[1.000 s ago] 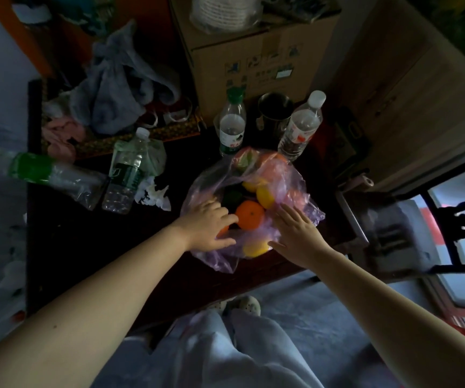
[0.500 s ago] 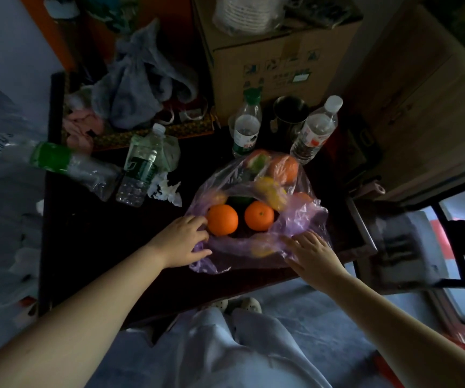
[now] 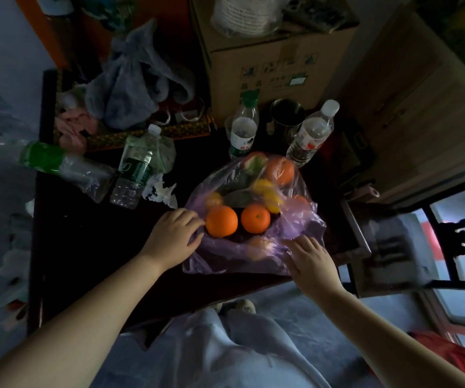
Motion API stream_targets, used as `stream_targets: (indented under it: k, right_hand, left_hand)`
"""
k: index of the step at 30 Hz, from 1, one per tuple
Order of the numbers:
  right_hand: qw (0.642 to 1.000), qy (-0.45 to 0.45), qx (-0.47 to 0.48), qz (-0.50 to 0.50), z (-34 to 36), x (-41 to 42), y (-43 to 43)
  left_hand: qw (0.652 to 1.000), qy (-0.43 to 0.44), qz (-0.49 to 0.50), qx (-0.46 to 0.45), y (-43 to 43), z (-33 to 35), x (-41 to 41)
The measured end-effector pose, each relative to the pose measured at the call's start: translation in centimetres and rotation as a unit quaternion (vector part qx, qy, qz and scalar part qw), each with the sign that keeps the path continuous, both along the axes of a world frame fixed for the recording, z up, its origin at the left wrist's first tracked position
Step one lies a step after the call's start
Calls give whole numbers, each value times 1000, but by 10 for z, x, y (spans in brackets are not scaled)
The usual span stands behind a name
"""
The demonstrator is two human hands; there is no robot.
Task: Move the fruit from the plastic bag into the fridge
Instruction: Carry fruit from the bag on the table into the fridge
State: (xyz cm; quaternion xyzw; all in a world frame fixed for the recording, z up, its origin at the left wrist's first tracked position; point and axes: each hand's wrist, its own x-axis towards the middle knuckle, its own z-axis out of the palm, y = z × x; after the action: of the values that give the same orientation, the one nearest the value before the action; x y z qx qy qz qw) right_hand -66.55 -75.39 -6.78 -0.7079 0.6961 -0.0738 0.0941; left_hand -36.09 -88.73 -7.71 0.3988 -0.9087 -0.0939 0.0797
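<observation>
A thin purple plastic bag [image 3: 295, 219] lies open on the dark table [image 3: 85, 247]. Two oranges [image 3: 221, 222] [image 3: 255, 219] sit bare in its mouth. Behind them, under the film, are small yellow fruit [image 3: 271, 198], another orange [image 3: 280, 170] and something green and red [image 3: 255, 162]. My left hand [image 3: 174, 238] rests on the bag's left edge, fingers pinching the plastic beside the left orange. My right hand [image 3: 311, 260] lies on the bag's near right edge, fingers spread on the film. No fridge is in view.
Water bottles [image 3: 242, 130] [image 3: 311, 135] [image 3: 134, 172] and a metal mug [image 3: 287, 116] stand behind the bag. A green-labelled bottle [image 3: 66, 166] lies at left. A cardboard box [image 3: 270, 57], grey cloth [image 3: 136, 88], crumpled tissue [image 3: 161, 190] and a wooden cabinet [image 3: 421, 107] surround the table.
Both hands have drawn the bag's mouth apart: the left moved left, the right pulled toward the near edge. Two oranges now lie uncovered where one showed before.
</observation>
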Motion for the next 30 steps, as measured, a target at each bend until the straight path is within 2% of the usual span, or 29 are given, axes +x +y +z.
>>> stream_targets:
  k: [3, 5, 7, 10, 16, 22, 26, 30]
  right_hand:
    - [996, -53, -57, 45, 8, 18, -5]
    - [995, -38, -49, 82, 7, 28, -16]
    - [997, 0, -16, 77, 3, 32, -30]
    - [997, 51, 53, 28, 5, 29, -49]
    - [994, 76, 76, -3, 15, 2, -73]
    - [981, 114, 155, 6, 7, -25, -92]
    - [978, 119, 173, -6, 0, -37, -103]
    - [976, 115, 181, -22, -8, -48, -114]
  left_hand:
    - [999, 33, -31, -9, -6, 13, -22]
    - [997, 20, -78, -3, -8, 14, -39]
    - [994, -9, -106, 6, -11, 12, -52]
    - [994, -58, -89, 40, -19, 8, -61]
    - [987, -136, -72, 42, -42, 6, -71]
    - [986, -146, -69, 36, -66, -2, -83]
    - [979, -177, -64, 79, -80, -7, -88]
    - [977, -148, -53, 147, -91, -12, -93]
